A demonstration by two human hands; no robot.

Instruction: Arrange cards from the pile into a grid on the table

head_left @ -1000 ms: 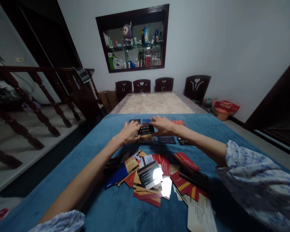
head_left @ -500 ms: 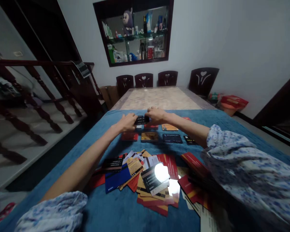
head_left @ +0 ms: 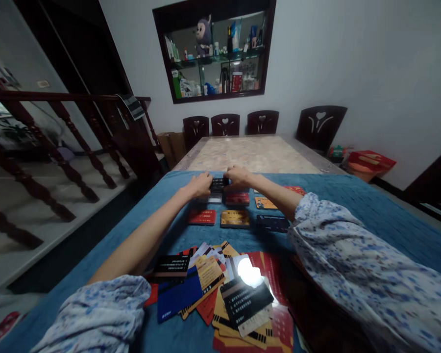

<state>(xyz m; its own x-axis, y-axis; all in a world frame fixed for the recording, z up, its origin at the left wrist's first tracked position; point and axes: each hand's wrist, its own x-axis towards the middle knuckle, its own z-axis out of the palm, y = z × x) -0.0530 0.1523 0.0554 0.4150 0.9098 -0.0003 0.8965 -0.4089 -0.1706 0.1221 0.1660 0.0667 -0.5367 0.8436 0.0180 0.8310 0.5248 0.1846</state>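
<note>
My left hand [head_left: 200,186] and my right hand [head_left: 238,178] are stretched out over the blue cloth. Between their fingers they grip a black card [head_left: 219,184] with pale print by its two ends. Just nearer to me lie a whitish card [head_left: 213,198], a red card stack [head_left: 237,199] and an orange card [head_left: 265,203]. In the row closest to me are a red card stack [head_left: 202,217], a gold one [head_left: 235,219] and a dark blue one [head_left: 273,223]. Whether the black card touches the cloth, I cannot tell.
A loose heap of mixed cards [head_left: 206,274] spreads in front of me, with a glare spot on it. My right sleeve hides its right side. The blue cloth [head_left: 169,240] covers the near part of the marble-look table [head_left: 250,152]. Dark chairs [head_left: 263,122] stand beyond.
The black card, held in both hands, has moved slightly away from me, past the red and whitish cards. My right forearm has swung lower over the right-hand cards. The view has shifted a little.
</note>
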